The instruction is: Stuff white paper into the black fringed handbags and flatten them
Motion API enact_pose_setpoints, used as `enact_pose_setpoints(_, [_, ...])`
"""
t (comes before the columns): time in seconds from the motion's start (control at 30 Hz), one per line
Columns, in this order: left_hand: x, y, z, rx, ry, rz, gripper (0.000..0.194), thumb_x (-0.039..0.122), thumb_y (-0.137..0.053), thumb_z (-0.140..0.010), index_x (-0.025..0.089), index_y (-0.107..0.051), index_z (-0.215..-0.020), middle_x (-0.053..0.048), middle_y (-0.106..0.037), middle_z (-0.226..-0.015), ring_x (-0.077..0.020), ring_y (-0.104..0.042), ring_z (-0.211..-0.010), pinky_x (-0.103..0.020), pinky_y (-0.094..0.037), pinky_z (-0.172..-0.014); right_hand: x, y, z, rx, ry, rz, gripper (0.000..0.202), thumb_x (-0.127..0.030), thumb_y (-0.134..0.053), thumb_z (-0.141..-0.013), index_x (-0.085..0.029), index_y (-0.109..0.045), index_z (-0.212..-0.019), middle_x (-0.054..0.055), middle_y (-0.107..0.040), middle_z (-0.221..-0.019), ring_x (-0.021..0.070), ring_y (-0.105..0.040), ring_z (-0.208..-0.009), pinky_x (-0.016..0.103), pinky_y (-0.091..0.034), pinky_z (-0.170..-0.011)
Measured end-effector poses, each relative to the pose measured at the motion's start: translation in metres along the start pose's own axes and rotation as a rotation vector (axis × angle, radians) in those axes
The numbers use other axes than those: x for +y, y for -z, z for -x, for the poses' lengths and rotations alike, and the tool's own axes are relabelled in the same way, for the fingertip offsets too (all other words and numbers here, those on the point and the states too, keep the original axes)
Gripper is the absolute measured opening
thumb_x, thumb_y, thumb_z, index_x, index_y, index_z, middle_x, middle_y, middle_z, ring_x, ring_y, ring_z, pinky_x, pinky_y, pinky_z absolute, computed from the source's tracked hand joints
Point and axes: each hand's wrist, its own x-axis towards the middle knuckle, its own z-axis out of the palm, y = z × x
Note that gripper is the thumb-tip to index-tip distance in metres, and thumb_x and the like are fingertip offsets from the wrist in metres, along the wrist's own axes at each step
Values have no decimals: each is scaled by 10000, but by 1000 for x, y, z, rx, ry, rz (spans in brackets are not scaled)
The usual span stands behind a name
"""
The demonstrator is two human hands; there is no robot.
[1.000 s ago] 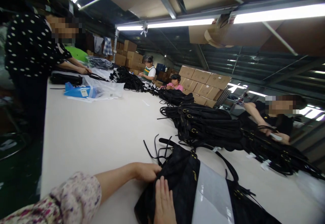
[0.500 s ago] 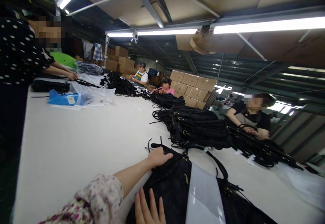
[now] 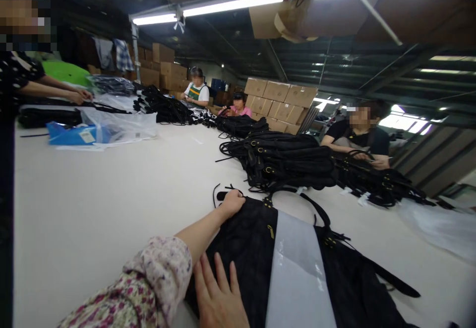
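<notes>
A black quilted bag (image 3: 245, 238) lies flat on the white table (image 3: 111, 199) in front of me, with a pale plastic strip (image 3: 297, 268) across its middle and its straps trailing to the right. My left hand (image 3: 232, 203), on a floral-sleeved arm, is closed on the bag's far top corner by the gold hardware. My right hand (image 3: 219, 295) lies flat on the near end of the bag, fingers spread, holding nothing.
A long pile of black bags (image 3: 290, 164) runs along the table's right side. A person (image 3: 357, 134) works there, others sit farther back, and one stands at the left. A blue packet (image 3: 74, 134), clear plastic bags (image 3: 122, 124) and stacked cardboard boxes (image 3: 282, 107) lie beyond.
My left hand has slid away from me along the bag to its far top corner. My right hand stayed flat near the bag's near end. The view has tilted down and right.
</notes>
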Motion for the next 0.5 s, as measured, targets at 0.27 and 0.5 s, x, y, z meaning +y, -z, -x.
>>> enact_pose_setpoints(0.27, [10, 7, 19, 4, -139, -402, 295, 345, -591, -948, 162, -593, -1180, -85, -611, -1194, -245, -604, -1066, -488, -497, -933, -7, 20, -6, -72, 23, 6, 715, -203, -542, -783, -247, -371, -1476, -35, -445, -1479, 337, -536, -1255, 519, -499, -968])
enact_pose_setpoints(0.5, [65, 50, 85, -96, -479, -402, 542, 287, -579, -937, 164, -401, -1434, -123, -347, -1547, -281, -281, -1431, -417, -237, -1179, -10, 34, -10, -42, 6, -78, 587, -251, -566, -835, -188, -464, -1409, 32, -541, -1423, 309, -526, -1269, 475, -485, -1012])
